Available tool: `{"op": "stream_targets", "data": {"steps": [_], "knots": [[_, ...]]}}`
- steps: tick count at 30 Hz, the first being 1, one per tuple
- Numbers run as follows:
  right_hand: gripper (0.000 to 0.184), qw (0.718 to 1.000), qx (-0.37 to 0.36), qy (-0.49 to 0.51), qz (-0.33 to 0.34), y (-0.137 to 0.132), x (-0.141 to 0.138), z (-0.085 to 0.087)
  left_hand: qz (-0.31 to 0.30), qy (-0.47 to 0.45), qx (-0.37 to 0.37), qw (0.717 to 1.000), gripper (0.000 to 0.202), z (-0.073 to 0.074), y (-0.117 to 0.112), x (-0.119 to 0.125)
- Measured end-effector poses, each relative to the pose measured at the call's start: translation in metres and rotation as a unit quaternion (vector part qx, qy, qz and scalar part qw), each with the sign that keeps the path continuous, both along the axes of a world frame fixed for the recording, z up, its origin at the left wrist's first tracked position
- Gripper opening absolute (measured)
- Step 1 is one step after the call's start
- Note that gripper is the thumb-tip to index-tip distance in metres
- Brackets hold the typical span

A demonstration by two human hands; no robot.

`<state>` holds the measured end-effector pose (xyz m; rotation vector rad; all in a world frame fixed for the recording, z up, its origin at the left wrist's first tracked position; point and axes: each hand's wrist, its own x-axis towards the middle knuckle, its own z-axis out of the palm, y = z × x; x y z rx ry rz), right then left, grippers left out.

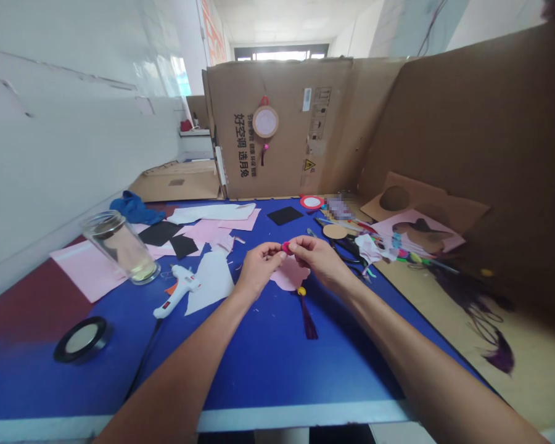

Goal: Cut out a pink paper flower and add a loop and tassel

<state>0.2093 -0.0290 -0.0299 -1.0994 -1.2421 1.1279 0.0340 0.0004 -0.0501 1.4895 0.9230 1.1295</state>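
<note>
Between the fingertips of both hands is a small deep-pink piece (285, 248), too small to make out exactly. My left hand (261, 266) pinches it from the left, and my right hand (317, 258) from the right. Just below them a pink paper cutout (289, 275) with a wavy edge is partly hidden by the fingers. At its lower right edge is a yellow bead (301, 291), from which a dark purple tassel (309, 320) trails over the blue tabletop (259, 370).
A white glue gun (178, 291) with its cord lies left, beside white paper (209, 280) and a glass jar (123, 246). A black roll of tape (81, 339) sits front left. Scraps, tools and tassels crowd the right. Cardboard walls (333, 142) stand behind and right.
</note>
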Motion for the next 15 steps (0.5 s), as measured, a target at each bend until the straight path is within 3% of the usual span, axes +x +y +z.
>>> {"op": "stream_targets", "data": {"steps": [9, 15], "knots": [[0.045, 0.999, -0.025, 0.001, 0.036, -0.006, 0.004, -0.005, -0.004, 0.036, 0.032, 0.999, 0.015, -0.004, 0.001, 0.0], [0.041, 0.994, -0.078, 0.031, 0.066, -0.008, 0.009, -0.008, 0.033, 0.106, 0.117, 0.987, 0.008, 0.003, -0.002, -0.005]]}}
